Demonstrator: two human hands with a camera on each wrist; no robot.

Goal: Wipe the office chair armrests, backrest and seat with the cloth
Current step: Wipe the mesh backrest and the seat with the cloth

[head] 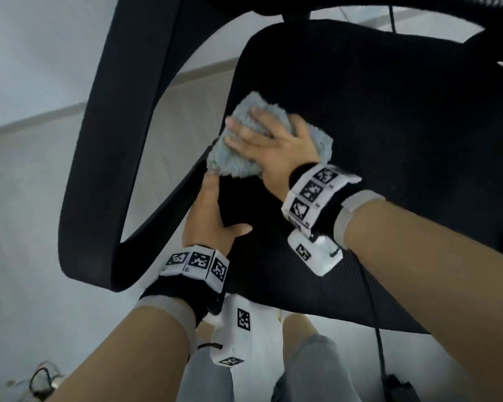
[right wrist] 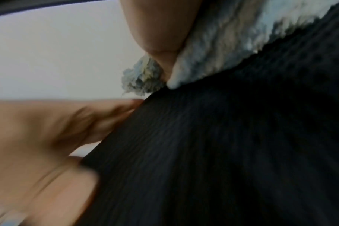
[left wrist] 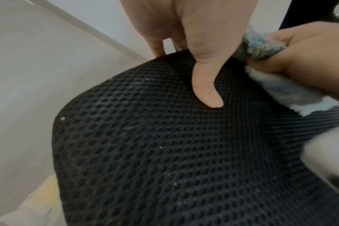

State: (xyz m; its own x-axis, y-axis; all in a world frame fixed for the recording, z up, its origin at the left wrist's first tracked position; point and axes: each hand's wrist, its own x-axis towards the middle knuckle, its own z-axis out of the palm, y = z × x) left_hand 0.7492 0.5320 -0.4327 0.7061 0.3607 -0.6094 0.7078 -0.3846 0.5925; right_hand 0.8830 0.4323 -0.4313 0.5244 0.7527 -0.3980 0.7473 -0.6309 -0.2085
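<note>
The black mesh seat (head: 375,126) of the office chair fills the middle of the head view. My right hand (head: 273,146) lies on a fluffy grey-blue cloth (head: 233,161) near the seat's left edge and presses it down with its fingers spread flat. My left hand (head: 212,216) grips that same edge just in front of the cloth, with the thumb (left wrist: 207,85) on top of the mesh (left wrist: 164,152) and the fingers wrapped over the rim. The cloth (left wrist: 284,90) bunches round my right thumb (right wrist: 157,30). The looped left armrest (head: 105,140) stands to the left.
The backrest (head: 360,4) rises at the top of the head view. A pale floor and a skirting strip (head: 26,123) lie to the left. My legs in grey trousers (head: 302,372) stand at the seat's front edge. A black cable (head: 375,329) hangs at the right.
</note>
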